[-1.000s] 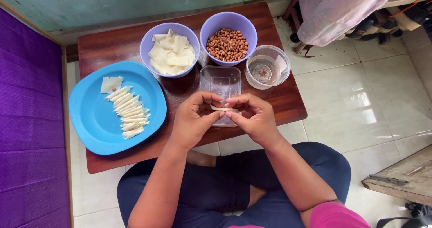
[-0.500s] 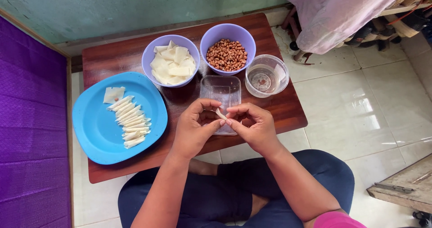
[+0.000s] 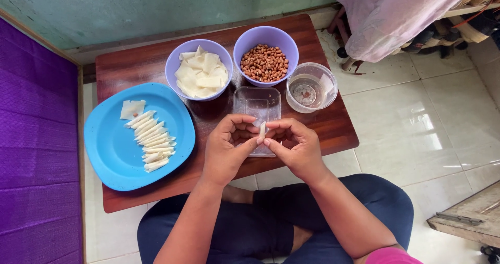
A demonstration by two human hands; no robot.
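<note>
My left hand [image 3: 226, 149] and my right hand [image 3: 296, 146] meet over a low wooden table [image 3: 140, 63], pinching a small pale rolled wrapper [image 3: 262, 129] between their fingertips. Under the hands lies a clear rectangular plastic container [image 3: 256, 105]. Beyond it stand a purple bowl of flat white wrapper pieces [image 3: 199, 75] and a purple bowl of peanuts [image 3: 265, 63]. To the left, a blue plate [image 3: 112, 154] carries several rolled white sticks [image 3: 151, 141] and one flat square wrapper [image 3: 130, 108].
A clear round cup with a little liquid [image 3: 311, 88] sits at the table's right side. A purple cloth [image 3: 34, 154] lies along the left. Pink fabric [image 3: 388, 14] hangs over clutter at the upper right. White tiled floor surrounds my crossed legs.
The hands have shifted slightly nearer me, and the wrapper between my fingers now stands upright as a narrow roll. The view has tilted a little.
</note>
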